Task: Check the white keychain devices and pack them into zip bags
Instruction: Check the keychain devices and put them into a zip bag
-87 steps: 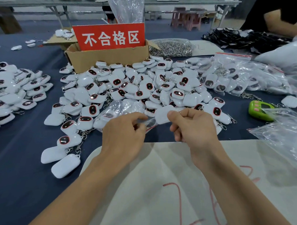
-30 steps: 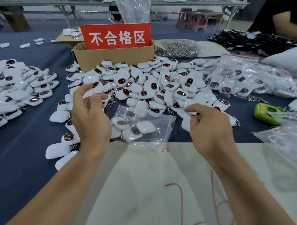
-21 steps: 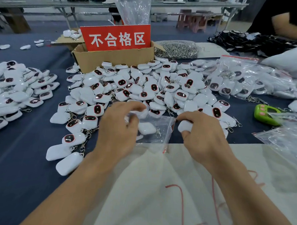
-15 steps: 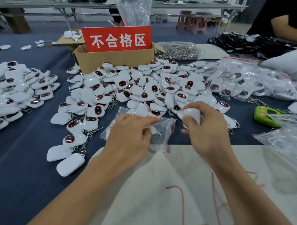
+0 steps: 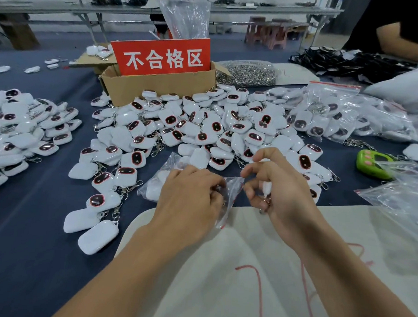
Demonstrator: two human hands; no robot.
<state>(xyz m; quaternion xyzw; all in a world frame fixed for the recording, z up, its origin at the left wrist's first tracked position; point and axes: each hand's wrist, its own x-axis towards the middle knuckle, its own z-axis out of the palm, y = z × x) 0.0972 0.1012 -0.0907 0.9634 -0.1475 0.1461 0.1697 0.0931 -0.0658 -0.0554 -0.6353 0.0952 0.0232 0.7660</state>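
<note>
Your left hand (image 5: 189,200) has its fingers curled onto the mouth of a zip bag (image 5: 165,167), which lies on the bench (image 5: 31,246) just past the white sheet (image 5: 222,266) in front of you. A few white shapes show through the plastic, so this bag looks partly filled, though the count inside cannot be read. Your right hand (image 5: 278,185) sits just beside the bag's open edge. Its lower fingers are clamped round one keychain device (image 5: 266,187), with the metal clip hanging below. Your thumb and forefinger reach toward the rim, but it is not clear whether they pinch the plastic. Judged from that, you are about to feed this device into the bag. As for progress, several filled bags (image 5: 336,116) lie at the far right, so some packing is done. Much more is left: a large loose heap (image 5: 204,131) spreads across the middle of the bench, touching the cardboard box (image 5: 158,86) with the red sign (image 5: 161,56), and a second pile (image 5: 24,131) lies well apart on the left. Nothing shows whether that second pile is checked or waiting. Empty bags (image 5: 402,198) lie near your right, beside a green device (image 5: 370,164). The bag in hand has yet to be topped up and zipped, so you are probably well short of halfway.
</note>
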